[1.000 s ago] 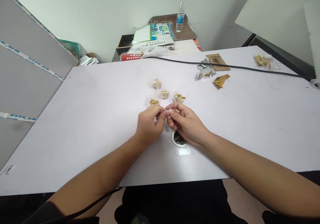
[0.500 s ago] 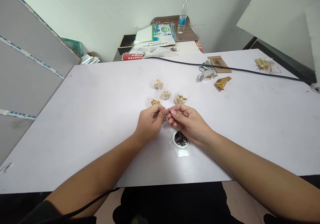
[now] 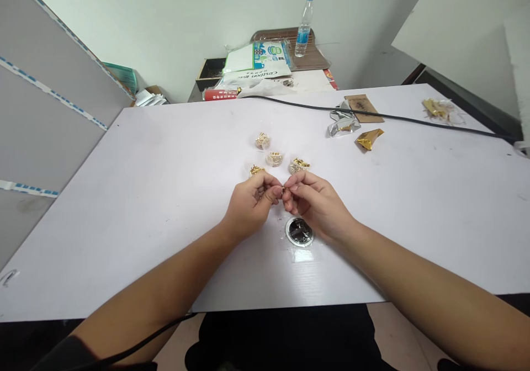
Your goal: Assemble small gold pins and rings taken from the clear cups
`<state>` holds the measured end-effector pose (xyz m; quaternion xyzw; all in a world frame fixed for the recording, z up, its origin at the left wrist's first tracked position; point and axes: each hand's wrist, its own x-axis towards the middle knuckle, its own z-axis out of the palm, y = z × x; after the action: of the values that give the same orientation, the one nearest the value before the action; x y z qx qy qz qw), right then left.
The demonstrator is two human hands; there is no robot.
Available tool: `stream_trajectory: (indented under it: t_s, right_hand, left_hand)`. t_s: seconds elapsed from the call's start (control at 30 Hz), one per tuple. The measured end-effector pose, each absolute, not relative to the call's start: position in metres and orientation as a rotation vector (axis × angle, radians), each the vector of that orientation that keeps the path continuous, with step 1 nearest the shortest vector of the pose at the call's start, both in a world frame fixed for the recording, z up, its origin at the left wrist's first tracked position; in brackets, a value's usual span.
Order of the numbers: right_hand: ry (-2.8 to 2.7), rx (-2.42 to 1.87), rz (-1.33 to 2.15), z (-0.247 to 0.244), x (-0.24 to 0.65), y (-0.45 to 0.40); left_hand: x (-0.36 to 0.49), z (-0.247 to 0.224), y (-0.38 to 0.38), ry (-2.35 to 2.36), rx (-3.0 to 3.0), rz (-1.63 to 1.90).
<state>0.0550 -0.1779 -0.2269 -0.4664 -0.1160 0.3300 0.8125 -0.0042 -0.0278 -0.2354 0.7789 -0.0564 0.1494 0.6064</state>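
Observation:
My left hand [image 3: 253, 202] and my right hand [image 3: 321, 201] meet over the middle of the table, thumb and forefinger pinched on each. A small thin gold-coloured metal piece [image 3: 284, 189] shows between the two sets of fingertips; its exact kind is too small to make out. Just beyond the hands are several small clear cups of gold-coloured metal pieces: a back cup [image 3: 262, 141], a middle cup [image 3: 274, 159], a right cup [image 3: 298, 165] and a left cup [image 3: 256, 170] partly covered by my left hand. Below my right hand lies a round dark disc with a pale rim [image 3: 288, 233].
A black cable [image 3: 306, 105] crosses the back of the white table [image 3: 165, 194]. Near it lie silver foil packets [image 3: 343, 127], a brown card [image 3: 364, 109], gold foil [image 3: 370, 139] and a clear bag [image 3: 439, 109]. A water bottle [image 3: 303, 31] stands behind.
My fingertips have shifted slightly to the right and parted a little. The gold-coloured piece now shows between them. Cups and disc stay where they were.

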Motion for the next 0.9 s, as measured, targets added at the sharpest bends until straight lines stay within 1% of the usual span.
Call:
stream_trajectory:
  t_s: [0.17,0.3,0.67,0.9]
  right_hand:
    - [-0.243,-0.984,0.718,-0.2265,0.0559,-0.1786]
    - [-0.218,-0.945,0.716,-0.2274,0.0573,-0.1791]
    - [-0.288,-1.059,0.721,-0.2297,0.0562,-0.1795]
    - [-0.391,-1.096,0.68,-0.2333,0.0545,-0.1783]
  left_hand:
    - [-0.0042,-0.2367,-0.0275,-0.112,1.803,0.326]
    - [-0.0041,-0.2363,-0.0281,-0.117,1.804,0.377]
    - [-0.0033,-0.2344,-0.0266,-0.088,1.853,0.44]
    - [-0.0046,-0.2311,-0.0296,-0.139,1.801,0.4]
